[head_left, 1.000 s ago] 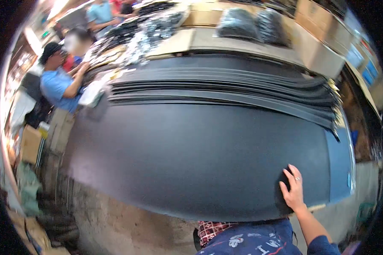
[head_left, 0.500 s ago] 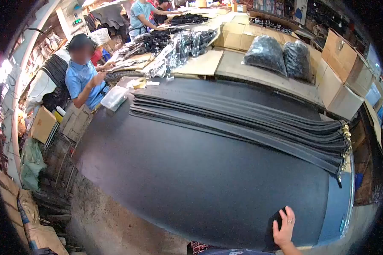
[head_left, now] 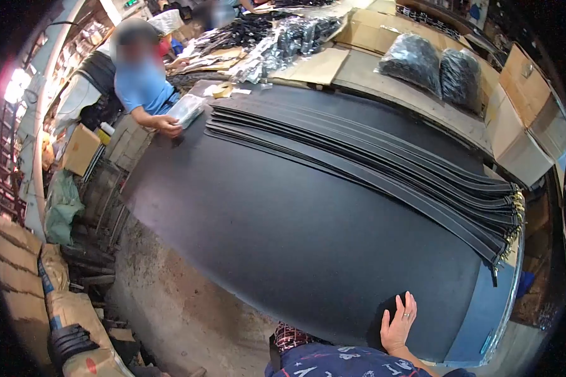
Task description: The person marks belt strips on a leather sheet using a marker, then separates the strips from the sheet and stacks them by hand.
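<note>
My right hand (head_left: 399,323) rests near the table's front edge with its fingers spread, a ring on one finger. It appears to lie on the black table covering (head_left: 283,232), holding nothing. Beyond it, a row of long black belts (head_left: 358,164) stretches across the covering. Their brass-coloured buckles (head_left: 516,217) are bunched at the right end, and one strap end hangs lower than the others. My left hand is out of the picture.
At the far left a co-worker (head_left: 143,88) in blue has a hand (head_left: 168,125) beside a clear plastic box (head_left: 187,110). Bags of black items (head_left: 412,64) and an open carton (head_left: 516,122) stand at the back right. Cartons (head_left: 78,320) line the lower left.
The view has tilted downward and swung left, bringing my patterned shirt into sight. The co-worker has lowered a hand to the table beside the plastic box. My right hand stays spread near the edge.
</note>
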A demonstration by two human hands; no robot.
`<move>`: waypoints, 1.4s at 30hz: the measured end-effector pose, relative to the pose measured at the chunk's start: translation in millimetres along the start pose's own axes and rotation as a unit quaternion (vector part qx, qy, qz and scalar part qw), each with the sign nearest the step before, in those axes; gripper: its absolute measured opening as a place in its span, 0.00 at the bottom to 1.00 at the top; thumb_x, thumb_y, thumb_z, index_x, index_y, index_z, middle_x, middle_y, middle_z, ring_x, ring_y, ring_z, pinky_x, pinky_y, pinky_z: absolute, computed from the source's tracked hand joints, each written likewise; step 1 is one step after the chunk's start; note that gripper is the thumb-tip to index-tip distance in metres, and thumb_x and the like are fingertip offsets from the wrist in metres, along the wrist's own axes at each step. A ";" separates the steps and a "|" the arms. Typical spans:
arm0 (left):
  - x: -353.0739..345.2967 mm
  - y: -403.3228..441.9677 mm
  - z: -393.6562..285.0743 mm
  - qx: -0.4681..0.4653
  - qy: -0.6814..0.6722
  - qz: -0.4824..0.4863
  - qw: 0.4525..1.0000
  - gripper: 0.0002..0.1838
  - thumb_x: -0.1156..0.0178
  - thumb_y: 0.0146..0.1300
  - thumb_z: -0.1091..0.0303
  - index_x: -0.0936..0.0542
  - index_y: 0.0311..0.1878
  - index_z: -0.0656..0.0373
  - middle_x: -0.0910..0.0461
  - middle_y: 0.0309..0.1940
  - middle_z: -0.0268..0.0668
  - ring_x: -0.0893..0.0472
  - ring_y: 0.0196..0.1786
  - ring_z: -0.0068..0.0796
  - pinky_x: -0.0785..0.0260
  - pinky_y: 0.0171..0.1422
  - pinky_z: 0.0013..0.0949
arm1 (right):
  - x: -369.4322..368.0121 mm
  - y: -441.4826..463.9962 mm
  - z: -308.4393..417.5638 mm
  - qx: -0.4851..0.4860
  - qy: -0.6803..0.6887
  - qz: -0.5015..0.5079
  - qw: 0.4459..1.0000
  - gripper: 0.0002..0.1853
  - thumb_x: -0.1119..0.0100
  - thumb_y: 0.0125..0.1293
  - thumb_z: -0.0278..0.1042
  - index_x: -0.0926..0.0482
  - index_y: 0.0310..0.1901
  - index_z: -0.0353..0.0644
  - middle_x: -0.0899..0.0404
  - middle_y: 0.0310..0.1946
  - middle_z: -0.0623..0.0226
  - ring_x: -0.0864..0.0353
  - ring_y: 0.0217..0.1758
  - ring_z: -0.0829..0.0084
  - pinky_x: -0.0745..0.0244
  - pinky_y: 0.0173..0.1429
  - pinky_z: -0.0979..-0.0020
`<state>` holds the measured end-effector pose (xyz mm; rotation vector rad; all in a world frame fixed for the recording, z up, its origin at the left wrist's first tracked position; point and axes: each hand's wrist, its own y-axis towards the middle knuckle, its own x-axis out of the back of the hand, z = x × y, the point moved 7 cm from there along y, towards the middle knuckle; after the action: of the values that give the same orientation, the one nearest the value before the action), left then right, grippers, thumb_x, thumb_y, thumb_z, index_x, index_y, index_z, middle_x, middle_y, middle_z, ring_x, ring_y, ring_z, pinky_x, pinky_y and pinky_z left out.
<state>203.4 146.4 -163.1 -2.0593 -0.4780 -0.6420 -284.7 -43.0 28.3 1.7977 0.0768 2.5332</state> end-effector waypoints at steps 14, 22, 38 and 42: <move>-93.6 -92.2 169.3 0.135 -0.034 0.150 0.979 0.13 0.42 0.64 0.61 0.19 0.46 0.58 0.18 0.37 0.36 0.21 0.37 0.31 0.28 0.48 0.40 | -7.9 -2.7 0.1 -0.001 -0.059 0.012 0.998 0.27 0.52 0.64 0.33 0.41 0.64 0.35 0.49 0.70 0.48 0.52 0.73 0.46 0.58 0.74 0.48; 221.0 -27.6 -283.3 -0.327 -0.277 -0.164 0.888 0.06 0.39 0.63 0.71 0.20 0.40 0.62 0.20 0.34 0.36 0.22 0.39 0.23 0.29 0.47 0.27 | -2.6 -3.2 2.0 -0.044 -0.135 -0.013 0.990 0.28 0.53 0.65 0.39 0.40 0.66 0.45 0.49 0.72 0.55 0.52 0.75 0.54 0.58 0.75 0.51; 398.0 -297.8 -484.5 -0.898 -0.314 -0.124 0.283 0.18 0.36 0.59 0.58 0.23 0.53 0.42 0.25 0.48 0.21 0.29 0.50 0.21 0.44 0.61 0.32 | -70.9 -209.5 -80.1 -0.572 -0.147 -0.108 0.800 0.22 0.63 0.74 0.46 0.36 0.65 0.50 0.33 0.58 0.55 0.30 0.56 0.56 0.33 0.55 0.53; 375.2 -317.5 -503.9 -0.927 -0.235 -0.094 0.277 0.19 0.37 0.59 0.63 0.24 0.55 0.41 0.24 0.47 0.20 0.27 0.49 0.18 0.43 0.62 0.29 | -106.1 -212.9 -63.5 -0.633 -0.072 -0.100 0.765 0.21 0.62 0.74 0.47 0.33 0.62 0.48 0.26 0.49 0.52 0.23 0.46 0.56 0.28 0.47 0.53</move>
<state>193.4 -82.5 502.5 -4.6943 0.0242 -0.6632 -309.8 162.1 -105.4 1.1993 -1.0816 1.4638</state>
